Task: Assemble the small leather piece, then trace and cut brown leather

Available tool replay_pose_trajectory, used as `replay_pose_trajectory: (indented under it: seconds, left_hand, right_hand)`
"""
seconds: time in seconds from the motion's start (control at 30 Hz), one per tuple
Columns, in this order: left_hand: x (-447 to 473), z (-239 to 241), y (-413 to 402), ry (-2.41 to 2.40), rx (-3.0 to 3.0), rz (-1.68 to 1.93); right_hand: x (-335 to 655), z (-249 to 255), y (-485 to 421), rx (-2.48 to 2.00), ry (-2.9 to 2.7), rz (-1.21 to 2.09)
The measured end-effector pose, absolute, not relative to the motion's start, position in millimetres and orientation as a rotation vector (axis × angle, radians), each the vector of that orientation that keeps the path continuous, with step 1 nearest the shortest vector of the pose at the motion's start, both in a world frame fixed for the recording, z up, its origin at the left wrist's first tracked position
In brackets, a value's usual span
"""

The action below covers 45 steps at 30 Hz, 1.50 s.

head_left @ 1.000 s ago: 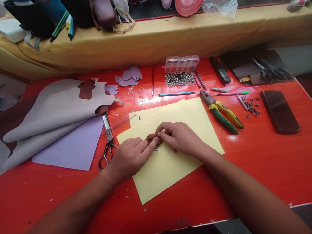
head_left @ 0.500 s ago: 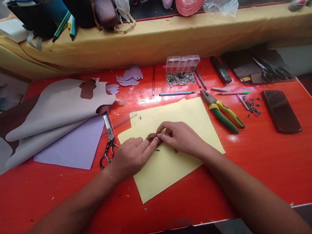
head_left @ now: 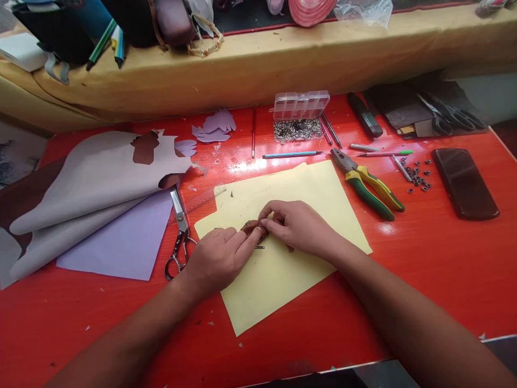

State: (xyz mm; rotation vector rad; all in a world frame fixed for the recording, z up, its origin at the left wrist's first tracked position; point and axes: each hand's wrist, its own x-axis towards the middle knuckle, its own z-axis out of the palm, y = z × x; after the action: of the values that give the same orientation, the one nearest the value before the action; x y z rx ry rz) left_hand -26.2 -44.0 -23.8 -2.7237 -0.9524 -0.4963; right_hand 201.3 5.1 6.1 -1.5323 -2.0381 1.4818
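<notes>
Between my hands is a small brown leather piece [head_left: 251, 226], over a yellow paper sheet [head_left: 278, 291]. My left hand [head_left: 220, 253] is closed on its near left side, thumb and fingers pressed against it. My right hand [head_left: 293, 226] pinches its right end between thumb and forefinger. The fingers cover much of the piece, so its full shape is hidden. A thin dark metal-looking rod [head_left: 259, 247] shows just below the left fingertips; I cannot tell whether it touches the leather.
Scissors [head_left: 180, 229] lie left of the paper, by a clear ruler [head_left: 202, 202] and folded leather [head_left: 92, 178]. Pliers [head_left: 367, 186], loose eyelets [head_left: 418, 175] and a phone [head_left: 465, 183] lie to the right. Behind stands an open plastic box [head_left: 301, 105] of metal fittings.
Almost nothing differs. Both hands keep their hold on the brown leather piece, and the whole view has shifted very slightly.
</notes>
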Motion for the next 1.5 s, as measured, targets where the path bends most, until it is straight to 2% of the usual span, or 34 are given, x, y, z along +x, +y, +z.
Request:
replay_pose_trajectory:
  seconds: [0.6, 0.97, 1.07, 1.27, 1.5]
  left_hand:
    - [-24.0, -20.1, -41.9, -0.928, -2.716, -0.483]
    - [-33.3, -5.9, -38.0, -1.005, -2.832, -0.322]
    - [-32.8, -0.4, -38.6, -1.13, -2.894, -0.3]
    - [-32.7, 26.4, -37.9, -1.671, -3.095, -0.239]
    - [-31.2, 27.7, -31.0, -1.747, -3.04, 0.01]
  right_hand:
    - [200.1, 7.1, 4.1, -1.548, -2.082, 1.439]
    - [199.9, 5.9, 2.7, -1.522, -2.095, 1.393]
    - [200.3, 5.1, 2.1, -1.528, -2.095, 1.397]
    - [200.8, 1.3, 2.1, -1.506, -2.084, 1.398]
    - [201.4, 2.8, 1.1, -1.508, -2.094, 1.381]
